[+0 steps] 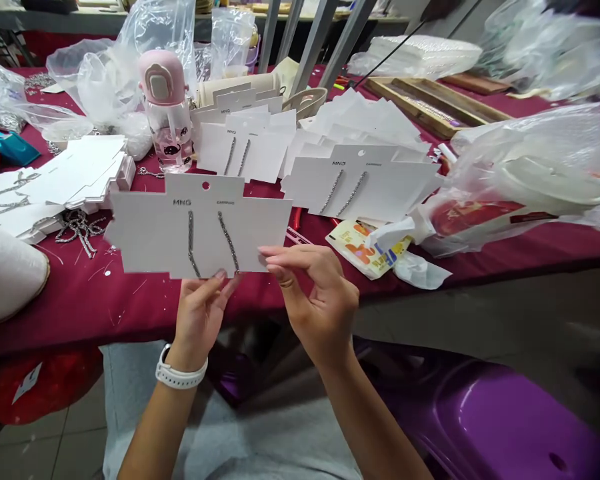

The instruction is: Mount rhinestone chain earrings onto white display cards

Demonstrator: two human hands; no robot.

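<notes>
Maroon tablecloth [75, 317], MNG earring card [197, 227] pinched btwn L hand [197, 327], R hand [320, 300]

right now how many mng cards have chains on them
3: one card held by the left hand and right hand, one card further ahead, one card to its right. Chains on the far-left stack are unclear; more may be hidden.

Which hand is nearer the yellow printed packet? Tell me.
Right. The right hand sits just below and left of the yellow printed packet; the left hand is farther left, beyond the right hand.
</notes>
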